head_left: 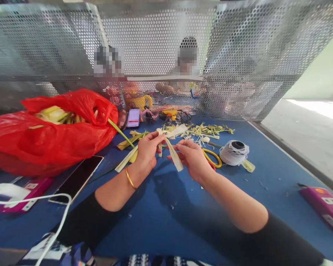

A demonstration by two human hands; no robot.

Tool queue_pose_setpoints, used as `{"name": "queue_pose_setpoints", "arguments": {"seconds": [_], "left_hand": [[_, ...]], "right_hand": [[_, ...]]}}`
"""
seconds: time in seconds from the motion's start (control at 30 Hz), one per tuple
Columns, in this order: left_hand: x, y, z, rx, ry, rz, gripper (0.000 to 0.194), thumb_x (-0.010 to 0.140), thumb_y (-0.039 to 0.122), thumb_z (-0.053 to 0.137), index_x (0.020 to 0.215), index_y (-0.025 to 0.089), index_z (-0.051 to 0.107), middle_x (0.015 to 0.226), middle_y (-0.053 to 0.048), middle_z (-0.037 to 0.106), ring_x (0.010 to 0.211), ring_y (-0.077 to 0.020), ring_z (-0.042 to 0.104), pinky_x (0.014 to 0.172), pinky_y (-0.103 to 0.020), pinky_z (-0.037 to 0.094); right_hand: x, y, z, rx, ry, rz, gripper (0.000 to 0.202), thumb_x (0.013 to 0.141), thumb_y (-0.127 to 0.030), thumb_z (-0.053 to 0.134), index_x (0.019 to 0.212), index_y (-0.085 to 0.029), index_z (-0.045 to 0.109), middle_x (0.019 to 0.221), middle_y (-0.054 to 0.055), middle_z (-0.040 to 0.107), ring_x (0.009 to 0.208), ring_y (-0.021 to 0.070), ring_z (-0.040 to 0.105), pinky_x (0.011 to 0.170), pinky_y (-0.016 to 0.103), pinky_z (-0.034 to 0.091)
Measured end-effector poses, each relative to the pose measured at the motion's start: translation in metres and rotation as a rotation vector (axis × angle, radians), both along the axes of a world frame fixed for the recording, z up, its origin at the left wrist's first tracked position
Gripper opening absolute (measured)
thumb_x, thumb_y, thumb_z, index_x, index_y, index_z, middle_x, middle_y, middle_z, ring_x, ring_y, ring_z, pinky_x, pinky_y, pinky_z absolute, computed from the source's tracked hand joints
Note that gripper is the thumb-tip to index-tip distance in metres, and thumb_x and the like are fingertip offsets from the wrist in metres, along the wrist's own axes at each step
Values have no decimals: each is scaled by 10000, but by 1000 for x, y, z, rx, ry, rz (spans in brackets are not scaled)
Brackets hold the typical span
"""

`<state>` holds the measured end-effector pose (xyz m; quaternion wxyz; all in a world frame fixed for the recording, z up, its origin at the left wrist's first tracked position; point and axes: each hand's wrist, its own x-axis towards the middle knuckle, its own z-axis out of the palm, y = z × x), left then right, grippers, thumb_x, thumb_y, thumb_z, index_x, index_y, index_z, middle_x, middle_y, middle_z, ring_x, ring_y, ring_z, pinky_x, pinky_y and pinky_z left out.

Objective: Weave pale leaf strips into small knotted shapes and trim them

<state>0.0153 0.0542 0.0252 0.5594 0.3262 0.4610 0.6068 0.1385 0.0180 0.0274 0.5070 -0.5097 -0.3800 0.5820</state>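
My left hand (147,149) pinches a bundle of pale corn husk strips (180,129) between thumb and fingers, above the middle of the table. One long strip (174,157) bends over from the pinch and hangs down toward me. My right hand (191,157) has its fingers closed at the side of that hanging strip, with some fingertips behind it. Past the hands lies a pile of shredded green and pale husk pieces (211,129). Scissors with yellow and red handles (215,157) lie partly hidden behind my right hand.
On the left are a red plastic bag (52,144) of husks, a dark phone (77,177) and a white cable (66,210). A spool of white string (234,152) stands right. A purple box (326,205) sits at the right edge. Behind a perforated metal screen (155,44) are people.
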Motion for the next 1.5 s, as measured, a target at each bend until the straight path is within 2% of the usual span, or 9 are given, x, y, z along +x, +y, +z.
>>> {"name": "queue_pose_setpoints", "arguments": {"seconds": [0.1,0.23,0.37,0.57,0.73,0.93,1.13,1.37,1.5], "left_hand": [[-1,2,1,-13,-10,7,216,540,178,797,687,149,641,585,34,610,482,-71,532,366,-180,240],[2,-1,0,-24,-27,-45,177,556,131,750,726,129,702,633,20,650,478,-49,498,382,-172,266],[4,-4,-2,-22,-36,-134,208,543,124,768,749,122,739,632,12,653,472,-46,467,394,-182,260],[6,-9,-3,-18,24,-292,204,515,167,827,697,135,741,602,-2,634,485,-85,528,392,-197,278],[7,-14,-2,-12,22,-340,187,527,189,826,688,143,743,568,7,602,477,-71,489,415,-193,280],[9,-18,0,7,60,-355,251,479,249,871,654,148,722,546,28,563,465,-52,424,424,-192,254],[9,-16,-3,95,206,-320,278,532,340,880,674,151,734,483,56,481,446,-48,344,417,-207,185],[1,-9,7,-44,0,-288,219,504,197,844,647,142,688,608,11,611,472,-42,405,414,-186,195],[-2,-6,11,-45,-56,-291,165,532,160,791,649,136,678,613,12,603,463,-34,403,394,-172,188]], "right_hand": [[1,-3,-6,355,-289,69,236,821,-146,460,1028,-248,509,942,13,728,635,140,684,611,281,549],[8,-4,-11,880,-975,146,364,851,-76,429,1094,-243,643,1116,68,708,862,166,679,730,280,506],[14,-2,-10,1048,-1294,91,246,948,-169,460,985,-225,697,946,71,717,801,174,642,717,288,447],[22,9,-5,848,-1024,-166,196,921,-283,514,757,-217,597,841,51,668,773,183,588,700,293,414],[27,16,-2,608,-949,-167,190,860,-320,533,695,-228,505,663,-14,592,622,147,504,604,264,330],[24,15,-3,543,-951,-170,220,831,-310,542,659,-235,427,563,-46,480,550,132,396,550,263,243],[27,20,-4,496,-873,-120,257,843,-317,540,622,-225,447,565,-41,532,556,127,443,569,263,292],[52,34,6,501,-639,-86,12,760,-201,602,748,-205,599,602,-59,607,505,111,545,564,263,412],[60,37,7,318,-455,203,136,668,-155,707,789,-188,654,696,-17,712,611,127,630,618,263,480]]}}
